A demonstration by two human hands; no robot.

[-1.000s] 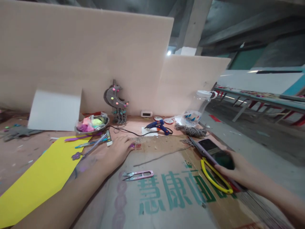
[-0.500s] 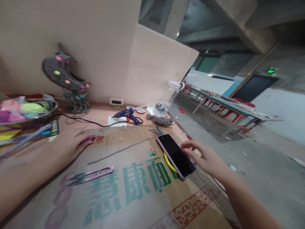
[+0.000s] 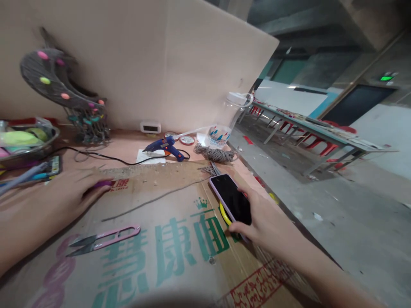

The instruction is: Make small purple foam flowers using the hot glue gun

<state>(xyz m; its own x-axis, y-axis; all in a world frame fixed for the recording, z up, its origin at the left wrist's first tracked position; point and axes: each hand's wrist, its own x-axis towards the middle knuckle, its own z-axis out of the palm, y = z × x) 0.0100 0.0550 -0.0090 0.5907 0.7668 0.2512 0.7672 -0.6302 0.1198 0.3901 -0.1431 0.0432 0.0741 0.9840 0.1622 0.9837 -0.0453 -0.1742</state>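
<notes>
My right hand (image 3: 257,218) is closed around a phone (image 3: 233,196) in a pale purple case, thumb on the near edge and fingers along the far right edge. Under the phone shows a yellow curved handle (image 3: 224,213), seemingly of scissors. At the left, my left hand (image 3: 75,190) rests on the cardboard (image 3: 180,192), its fingers closed on a small purple piece (image 3: 102,184) whose kind I cannot make out. Between the hands lie pink thread snips (image 3: 105,240) and a length of grey yarn (image 3: 154,200).
Behind the cardboard are a blue glue gun (image 3: 165,147) with a black cord, a grey yarn bundle (image 3: 215,153), a clear bottle (image 3: 224,119) and a small white digital display (image 3: 150,127). At left stand a decorated grey crescent (image 3: 48,77) and a filled tray (image 3: 28,156).
My right hand has moved from beside the phone onto it and taken hold. The left hand keeps the purple piece. The view has shifted somewhat to the right.
</notes>
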